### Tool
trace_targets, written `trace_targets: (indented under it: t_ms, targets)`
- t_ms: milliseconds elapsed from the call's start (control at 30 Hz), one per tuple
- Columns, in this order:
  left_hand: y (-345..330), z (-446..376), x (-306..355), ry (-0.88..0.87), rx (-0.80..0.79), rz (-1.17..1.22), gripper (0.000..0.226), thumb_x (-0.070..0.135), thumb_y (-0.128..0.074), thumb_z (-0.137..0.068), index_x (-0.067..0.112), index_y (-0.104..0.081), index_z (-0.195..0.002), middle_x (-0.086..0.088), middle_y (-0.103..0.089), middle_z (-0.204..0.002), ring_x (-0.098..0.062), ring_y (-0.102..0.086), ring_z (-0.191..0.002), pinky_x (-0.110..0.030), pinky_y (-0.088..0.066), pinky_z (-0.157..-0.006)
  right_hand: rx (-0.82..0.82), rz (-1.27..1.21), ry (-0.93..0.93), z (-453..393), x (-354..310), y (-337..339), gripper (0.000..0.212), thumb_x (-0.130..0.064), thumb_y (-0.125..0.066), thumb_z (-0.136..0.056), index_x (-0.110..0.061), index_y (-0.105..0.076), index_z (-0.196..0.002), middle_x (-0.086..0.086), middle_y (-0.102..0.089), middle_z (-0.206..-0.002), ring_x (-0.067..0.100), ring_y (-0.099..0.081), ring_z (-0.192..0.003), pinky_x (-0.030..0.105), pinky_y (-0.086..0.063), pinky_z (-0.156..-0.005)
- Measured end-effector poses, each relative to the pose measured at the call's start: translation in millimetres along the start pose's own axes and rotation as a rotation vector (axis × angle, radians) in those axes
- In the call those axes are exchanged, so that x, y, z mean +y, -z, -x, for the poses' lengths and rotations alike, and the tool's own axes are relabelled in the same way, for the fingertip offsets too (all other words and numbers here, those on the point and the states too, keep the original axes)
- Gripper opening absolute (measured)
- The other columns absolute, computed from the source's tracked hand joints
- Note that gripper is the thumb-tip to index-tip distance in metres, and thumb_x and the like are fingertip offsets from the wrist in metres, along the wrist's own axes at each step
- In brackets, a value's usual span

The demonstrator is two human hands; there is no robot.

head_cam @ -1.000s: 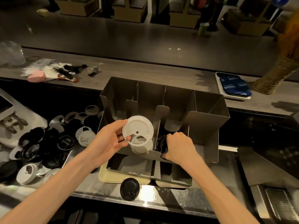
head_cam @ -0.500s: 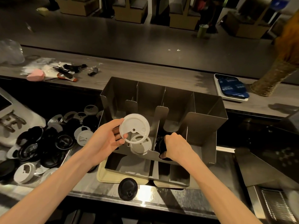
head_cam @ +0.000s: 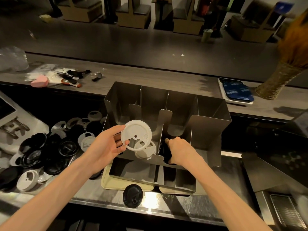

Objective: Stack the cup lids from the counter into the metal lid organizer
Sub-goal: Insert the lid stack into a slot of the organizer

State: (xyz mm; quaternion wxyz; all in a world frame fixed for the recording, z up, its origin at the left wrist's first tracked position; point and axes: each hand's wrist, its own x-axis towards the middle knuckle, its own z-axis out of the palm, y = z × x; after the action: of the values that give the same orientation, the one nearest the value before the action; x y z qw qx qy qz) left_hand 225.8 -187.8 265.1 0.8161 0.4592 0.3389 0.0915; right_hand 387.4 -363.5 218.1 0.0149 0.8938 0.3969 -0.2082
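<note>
— Lids first: how many are in the folded metal lid organizer [head_cam: 211,120]?

— Few. White lids [head_cam: 145,150] sit in one slot and black lids [head_cam: 164,152] in the next; the left hand [head_cam: 106,147] pinches a round white plastic lid [head_cam: 136,137] above the white ones, and the right hand [head_cam: 180,151] curls round the black ones.

— What's left?

— Most of it, I'd say: a heap of black and white lids [head_cam: 50,147] and one stray black lid [head_cam: 132,195] lie on the counter [head_cam: 216,202].

The lid [head_cam: 136,135] over the organizer [head_cam: 210,129] is white; the organizer itself is dull grey steel. On the left, the pile [head_cam: 48,147] mixes black and white lids. A lone black lid [head_cam: 132,195] lies near. Far left sits a pink sponge [head_cam: 39,80]; far right, a white tray [head_cam: 224,95] of dark blue pieces.
</note>
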Motion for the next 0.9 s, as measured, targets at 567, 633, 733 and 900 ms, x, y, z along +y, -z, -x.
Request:
trace_targets:
  t_ms: [567, 633, 733, 900]
  targets:
    - [8, 4, 0, -0.001, 0.021, -0.003, 0.023, 0.021, -0.060, -0.097, 0.012, -0.072, -0.114, -0.008, -0.070, -0.093, -0.015, -0.059, -0.068, -0.023, -0.050, -0.056, 0.037, 0.070, -0.050, -1, -4, -9, 0.042, -0.030, -0.075, -0.093, -0.010, -0.062, -0.127, 0.008, -0.064, -0.119, 0.025, -0.065, -0.107, 0.032, -0.054, -0.088]
    - [9, 3, -1, 0.010, 0.019, -0.001, 0.022, 0.021, -0.061, -0.096, 0.013, -0.073, -0.112, -0.007, -0.071, -0.090, -0.014, -0.060, -0.068, -0.023, -0.050, -0.057, 0.035, 0.067, -0.057, -3, -4, -11, 0.042, -0.027, -0.074, -0.094, -0.010, -0.060, -0.129, 0.008, -0.063, -0.121, 0.024, -0.064, -0.108, 0.030, -0.052, -0.089]
    - [10, 3, -2, 0.023, 0.000, -0.004, 0.024, 0.022, -0.061, -0.096, 0.011, -0.073, -0.114, -0.007, -0.070, -0.091, -0.014, -0.059, -0.068, -0.024, -0.049, -0.058, 0.042, 0.078, -0.058, -5, -5, -10, 0.042, -0.024, -0.074, -0.093, -0.008, -0.060, -0.129, 0.009, -0.063, -0.122, 0.025, -0.064, -0.109, 0.031, -0.052, -0.088]
    - [8, 5, -2, 0.014, -0.012, -0.015, 0.020, 0.021, -0.061, -0.096, 0.014, -0.075, -0.108, -0.007, -0.070, -0.091, -0.015, -0.058, -0.068, -0.025, -0.048, -0.060, 0.011, 0.081, -0.055, -7, -6, -4, 0.045, -0.026, -0.078, -0.090, -0.009, -0.060, -0.128, 0.010, -0.065, -0.120, 0.026, -0.067, -0.106, 0.032, -0.055, -0.088]
